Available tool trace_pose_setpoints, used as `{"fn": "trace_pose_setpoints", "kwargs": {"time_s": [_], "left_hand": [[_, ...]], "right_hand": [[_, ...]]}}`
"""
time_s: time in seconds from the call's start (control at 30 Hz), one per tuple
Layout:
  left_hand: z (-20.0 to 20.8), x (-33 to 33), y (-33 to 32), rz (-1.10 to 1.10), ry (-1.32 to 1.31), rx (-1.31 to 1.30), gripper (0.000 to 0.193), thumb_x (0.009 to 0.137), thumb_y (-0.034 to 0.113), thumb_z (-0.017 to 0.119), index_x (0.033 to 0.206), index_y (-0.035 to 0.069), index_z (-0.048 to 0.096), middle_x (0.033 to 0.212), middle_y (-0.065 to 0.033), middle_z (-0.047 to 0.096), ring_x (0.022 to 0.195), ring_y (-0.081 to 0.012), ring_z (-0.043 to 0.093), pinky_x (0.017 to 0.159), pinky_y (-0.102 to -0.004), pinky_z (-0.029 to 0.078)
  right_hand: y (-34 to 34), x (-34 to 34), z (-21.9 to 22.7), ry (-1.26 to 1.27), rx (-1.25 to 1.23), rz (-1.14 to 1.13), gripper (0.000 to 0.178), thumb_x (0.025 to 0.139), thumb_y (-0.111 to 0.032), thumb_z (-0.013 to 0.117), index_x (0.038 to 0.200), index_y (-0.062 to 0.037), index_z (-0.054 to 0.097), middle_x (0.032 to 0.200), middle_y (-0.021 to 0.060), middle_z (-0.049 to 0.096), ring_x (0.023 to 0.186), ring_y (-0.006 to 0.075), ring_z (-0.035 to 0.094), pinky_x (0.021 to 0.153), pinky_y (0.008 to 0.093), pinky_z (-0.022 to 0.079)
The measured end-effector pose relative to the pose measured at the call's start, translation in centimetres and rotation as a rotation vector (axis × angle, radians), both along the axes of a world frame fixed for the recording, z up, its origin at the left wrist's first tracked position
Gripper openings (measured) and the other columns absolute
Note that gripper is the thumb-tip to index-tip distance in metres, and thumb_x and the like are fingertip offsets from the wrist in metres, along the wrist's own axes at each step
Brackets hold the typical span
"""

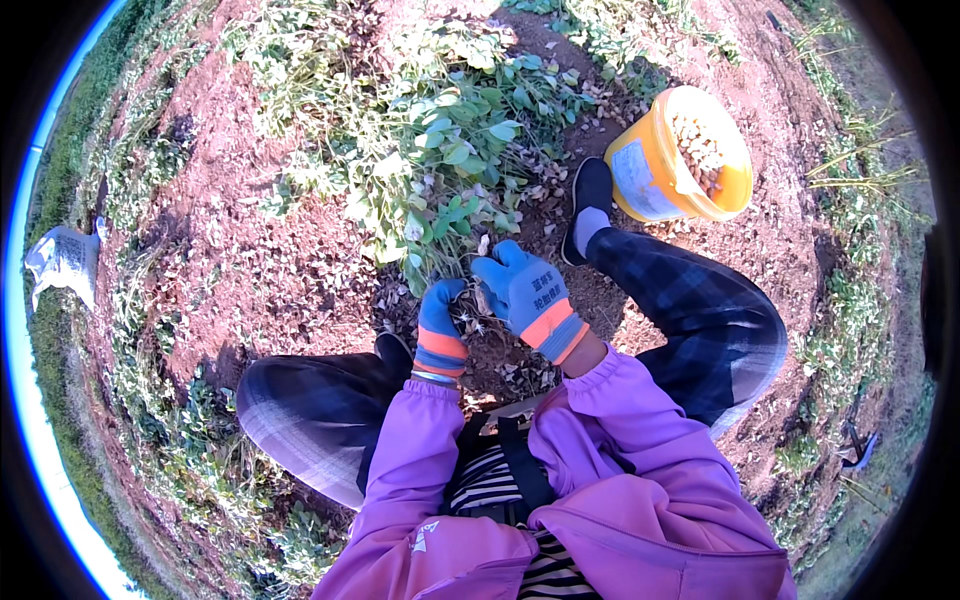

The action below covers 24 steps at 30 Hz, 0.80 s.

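Between my legs, my left hand (440,320), in a blue-grey glove with an orange-striped cuff, is closed around the stems of a leafy peanut plant (445,225). Its thin, pale roots hang between my two hands. My right hand (522,292), gloved alike, is close beside it with the fingers bent inward at the root end. A pale peanut (484,244) shows at the right fingertips. The glove hides part of what those fingers grip.
A yellow bucket (640,150) partly filled with peanuts leans by my right foot, its mouth tilted rightward. Pulled plants (330,110) are heaped ahead on reddish soil with scattered dry leaves. A white sack (64,262) lies at the far left. My bent legs flank the work area.
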<state>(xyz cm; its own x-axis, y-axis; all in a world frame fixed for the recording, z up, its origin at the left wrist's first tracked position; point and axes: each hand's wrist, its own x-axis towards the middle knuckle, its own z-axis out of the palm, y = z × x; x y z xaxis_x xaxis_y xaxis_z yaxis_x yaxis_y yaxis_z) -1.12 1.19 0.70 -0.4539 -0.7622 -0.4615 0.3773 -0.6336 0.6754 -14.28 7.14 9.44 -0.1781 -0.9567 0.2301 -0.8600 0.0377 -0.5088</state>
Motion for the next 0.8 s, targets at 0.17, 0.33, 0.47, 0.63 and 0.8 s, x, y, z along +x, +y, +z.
{"fn": "trace_pose_setpoints", "kwargs": {"time_s": [0.17, 0.33, 0.47, 0.63, 0.8], "left_hand": [[1.2, 0.0, -0.2, -0.099, -0.023, -0.037, 0.015, 0.081, 0.012, 0.047, 0.080, 0.003, 0.059, 0.075, -0.0054, 0.061, 0.068, -0.0120, 0.058, 0.065, -0.0255, 0.047], [2.2, -0.5, -0.6, -0.104, -0.054, -0.033, 0.015, 0.080, 0.012, 0.049, 0.080, 0.001, 0.060, 0.074, -0.0053, 0.061, 0.066, -0.0120, 0.058, 0.061, -0.0243, 0.047], [2.1, -1.0, -0.5, -0.100, -0.089, -0.166, 0.017, 0.078, 0.011, 0.050, 0.084, -0.001, 0.061, 0.076, -0.0058, 0.061, 0.066, -0.0123, 0.058, 0.060, -0.0232, 0.047], [0.8, -0.6, -0.7, -0.148, -0.151, -0.226, 0.017, 0.078, 0.010, 0.051, 0.085, -0.002, 0.062, 0.079, -0.0064, 0.062, 0.068, -0.0125, 0.058, 0.061, -0.0233, 0.047], [1.8, -0.8, -0.4, -0.149, -0.199, -0.441, 0.017, 0.077, 0.010, 0.052, 0.084, -0.002, 0.062, 0.080, -0.0066, 0.062, 0.070, -0.0126, 0.058, 0.062, -0.0232, 0.047]], "right_hand": [[0.4, 0.6, -0.6, 0.112, -0.005, -0.029, 0.034, 0.063, -0.004, 0.058, 0.096, -0.0085, 0.051, 0.084, 0.0106, 0.047, 0.070, 0.0301, 0.054, 0.055, 0.0386, 0.044], [0.4, 0.6, 0.4, 0.022, -0.025, -0.045, 0.033, 0.062, -0.006, 0.061, 0.094, -0.0077, 0.053, 0.088, 0.0115, 0.049, 0.072, 0.0312, 0.055, 0.057, 0.0386, 0.045], [0.5, 0.7, 0.1, -0.108, 0.059, -0.071, 0.033, 0.061, -0.005, 0.063, 0.092, -0.0063, 0.053, 0.089, 0.0128, 0.050, 0.073, 0.0326, 0.055, 0.058, 0.0385, 0.045], [0.4, 0.6, -1.2, -0.406, -0.063, -0.068, 0.025, 0.065, -0.002, 0.061, 0.088, -0.0051, 0.051, 0.083, 0.0103, 0.047, 0.064, 0.0256, 0.054, 0.054, 0.0344, 0.045], [0.3, 0.3, -3.5, -0.739, -0.056, -0.073, 0.023, 0.065, 0.003, 0.060, 0.086, -0.0032, 0.051, 0.082, 0.0093, 0.046, 0.064, 0.0226, 0.053, 0.055, 0.0304, 0.043]]}}
